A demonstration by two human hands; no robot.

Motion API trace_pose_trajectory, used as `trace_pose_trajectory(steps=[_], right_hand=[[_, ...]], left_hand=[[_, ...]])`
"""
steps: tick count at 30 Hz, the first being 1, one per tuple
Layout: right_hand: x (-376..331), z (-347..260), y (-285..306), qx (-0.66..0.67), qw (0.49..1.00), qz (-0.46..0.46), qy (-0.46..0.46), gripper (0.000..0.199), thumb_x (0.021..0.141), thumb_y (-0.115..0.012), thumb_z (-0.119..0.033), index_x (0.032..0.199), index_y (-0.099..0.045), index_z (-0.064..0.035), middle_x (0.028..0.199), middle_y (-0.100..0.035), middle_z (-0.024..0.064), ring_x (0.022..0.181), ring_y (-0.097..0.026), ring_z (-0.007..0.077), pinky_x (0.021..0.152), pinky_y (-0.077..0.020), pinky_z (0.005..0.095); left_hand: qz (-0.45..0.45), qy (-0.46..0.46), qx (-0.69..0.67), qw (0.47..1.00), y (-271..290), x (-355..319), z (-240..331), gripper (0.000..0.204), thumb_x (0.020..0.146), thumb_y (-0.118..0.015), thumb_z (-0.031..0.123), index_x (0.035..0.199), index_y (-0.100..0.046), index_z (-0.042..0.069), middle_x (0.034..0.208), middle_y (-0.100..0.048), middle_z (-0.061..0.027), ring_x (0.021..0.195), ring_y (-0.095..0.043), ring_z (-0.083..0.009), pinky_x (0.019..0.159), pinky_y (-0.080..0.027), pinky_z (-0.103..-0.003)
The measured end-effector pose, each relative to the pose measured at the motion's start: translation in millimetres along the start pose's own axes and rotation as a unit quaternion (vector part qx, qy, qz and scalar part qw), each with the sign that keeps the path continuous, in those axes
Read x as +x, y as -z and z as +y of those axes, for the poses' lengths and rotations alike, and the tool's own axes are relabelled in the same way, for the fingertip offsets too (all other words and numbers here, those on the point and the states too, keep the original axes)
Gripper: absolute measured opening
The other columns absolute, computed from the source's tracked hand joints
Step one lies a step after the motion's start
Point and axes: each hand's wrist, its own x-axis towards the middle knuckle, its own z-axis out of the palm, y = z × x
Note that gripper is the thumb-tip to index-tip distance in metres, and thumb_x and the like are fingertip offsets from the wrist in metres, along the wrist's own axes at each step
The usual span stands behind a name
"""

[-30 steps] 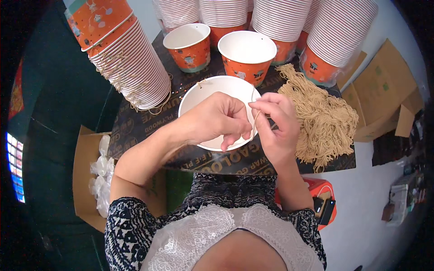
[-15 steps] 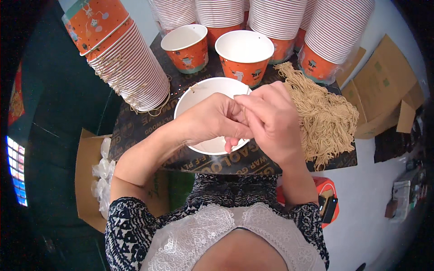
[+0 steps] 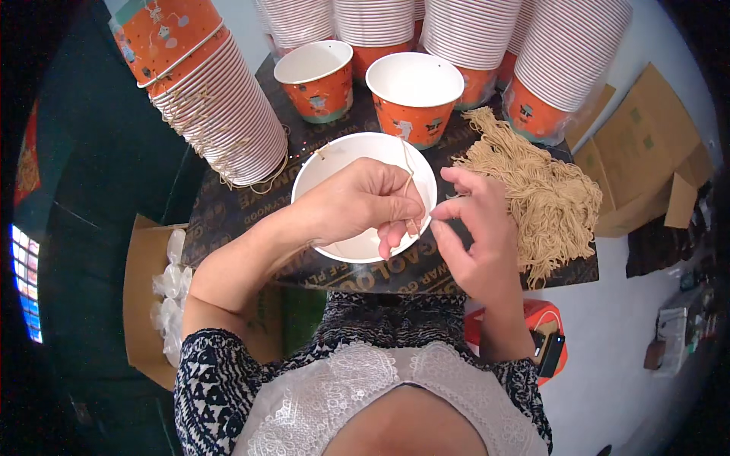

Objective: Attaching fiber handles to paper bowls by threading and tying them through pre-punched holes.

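Tan cord (image 3: 411, 170) runs from the far rim of a white-lined bucket (image 3: 351, 152) down to the left hand (image 3: 378, 199), which has it pinched between thumb and forefinger, the other fingers curled beneath. Whether it passes through a hole at the rim is too small to tell. Of the two hands, the right hand (image 3: 480, 228) is parted at thumb and fingers, with nothing visible in its grasp, just beside the bucket's right edge. That bucket stands mouth up on a dark printed worktop (image 3: 319, 277), near its front edge, a short bit of cord showing at its upper left rim. Beyond it are two orange buckets (image 3: 414, 120), with tall wrapped stacks (image 3: 464, 38) of more behind. To the right lies a loose heap of tan strands (image 3: 540, 197); to the left leans a high nested stack (image 3: 228, 114) with cords hanging along its side. An open cardboard box (image 3: 144, 304) holding clear plastic (image 3: 171, 296) sits lower left.
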Motion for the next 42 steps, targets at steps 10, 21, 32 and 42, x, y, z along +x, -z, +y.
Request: trace_pose_trajectory(steps=[10, 21, 32, 42], right_hand=[[-4, -5, -12, -0.018, 0.999, 0.024, 0.013, 0.025, 0.072, -0.071, 0.002, 0.095, -0.061, -0.0033, 0.126, -0.057, 0.0156, 0.106, -0.054, 0.0323, 0.093, -0.0441, 0.042], [-3, -2, -23, -0.017, 0.997, 0.061, 0.054, 0.02, 0.074, -0.07, 0.004, 0.089, -0.058, -0.0028, 0.119, -0.057, 0.0165, 0.104, -0.053, 0.0363, 0.089, -0.0422, 0.0452], [-9, 7, -36, 0.071, 0.994, 0.082, -0.012, 0.014, 0.082, -0.06, 0.007, 0.088, -0.051, -0.0013, 0.124, -0.056, 0.0196, 0.1, -0.056, 0.0294, 0.089, -0.0462, 0.0398], [-8, 11, -41, 0.175, 0.983, 0.056, -0.018, 0.009, 0.087, -0.06, 0.004, 0.091, -0.053, 0.0003, 0.129, -0.052, 0.0234, 0.105, -0.057, 0.0319, 0.093, -0.0462, 0.0409]], left_hand=[[-0.003, -0.001, -0.007, 1.0, 0, 1, 0, 0.018, 0.099, -0.056, 0.009, 0.088, -0.059, -0.004, 0.066, -0.063, -0.0068, 0.055, -0.063, -0.013, 0.052, -0.052, -0.024], [-0.014, -0.004, 0.017, 1.0, 3, 5, -2, 0.016, 0.1, -0.055, 0.011, 0.091, -0.056, -0.002, 0.071, -0.063, -0.0068, 0.056, -0.061, -0.0116, 0.05, -0.049, -0.023], [-0.014, 0.02, -0.009, 1.0, 4, 9, -4, 0.01, 0.096, -0.057, 0.004, 0.089, -0.057, -0.004, 0.08, -0.067, -0.0107, 0.049, -0.052, -0.0088, 0.042, -0.04, -0.022], [0.018, 0.038, -0.01, 0.999, 3, 10, -4, 0.012, 0.096, -0.055, 0.004, 0.086, -0.054, -0.002, 0.075, -0.062, -0.0087, 0.048, -0.052, -0.0085, 0.042, -0.04, -0.021]])
